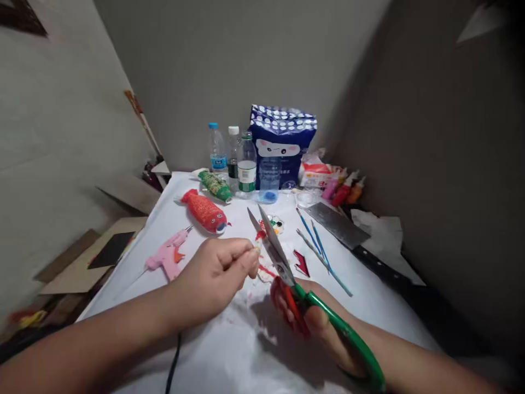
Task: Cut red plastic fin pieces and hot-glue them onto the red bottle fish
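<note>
My right hand [324, 328] grips green-handled scissors [287, 268], whose blades stand apart and point up and away over the white table [229, 350]. Between the blades is a small red piece [261, 236]. My left hand [215, 276] is closed in a pinch at the blades, its fingertips on a small pale and red scrap [257, 250]. Red trimmings [266, 272] lie under the scissors, and a dark red cut shape [302, 263] lies just to their right.
A pink glue gun [168, 255], a red fish figure [204, 211] and a green one [216, 185] lie at left. Bottles [246, 164], a blue dotted bag [282, 139] and paint tubes [343, 189] stand at the back. Brushes [318, 246] and a large cleaver [348, 232] lie at right.
</note>
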Available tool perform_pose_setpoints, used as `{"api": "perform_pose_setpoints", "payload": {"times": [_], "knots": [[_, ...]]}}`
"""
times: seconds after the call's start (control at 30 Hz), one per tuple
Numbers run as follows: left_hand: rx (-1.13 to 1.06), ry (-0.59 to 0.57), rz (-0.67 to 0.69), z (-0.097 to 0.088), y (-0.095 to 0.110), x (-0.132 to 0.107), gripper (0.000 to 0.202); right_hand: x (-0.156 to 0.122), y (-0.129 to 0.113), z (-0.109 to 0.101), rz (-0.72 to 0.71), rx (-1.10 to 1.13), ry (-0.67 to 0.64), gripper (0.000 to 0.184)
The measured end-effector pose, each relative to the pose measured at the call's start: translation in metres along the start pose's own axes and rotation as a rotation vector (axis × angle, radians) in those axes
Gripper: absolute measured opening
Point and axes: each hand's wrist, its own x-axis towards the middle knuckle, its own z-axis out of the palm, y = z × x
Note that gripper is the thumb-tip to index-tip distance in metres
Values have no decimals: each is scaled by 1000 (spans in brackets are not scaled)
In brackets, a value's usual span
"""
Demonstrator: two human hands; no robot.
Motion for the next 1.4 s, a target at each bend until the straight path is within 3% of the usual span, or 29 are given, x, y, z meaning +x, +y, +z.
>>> {"api": "perform_pose_setpoints", "payload": {"times": [0.43,0.63,0.77,0.93,1.23,1.4], "knots": [[36,-40,39,-4,6,-6,34,-3,2,-1,-71,-8,14,69],[103,-42,74,-6,5,-4,33,-10,-9,-12,-111,-146,-194,77],[144,-67,53,-6,1,-2,33,-13,-2,-8,-11,100,-303,83],[133,-95,60,-7,-2,-1,33,-7,7,-1,109,180,-217,76],[105,-113,52,-7,2,-3,34,-1,4,-9,-34,-30,-259,83],[116,-122,52,-6,5,-3,34,4,-6,-8,-100,-77,-112,78]]}}
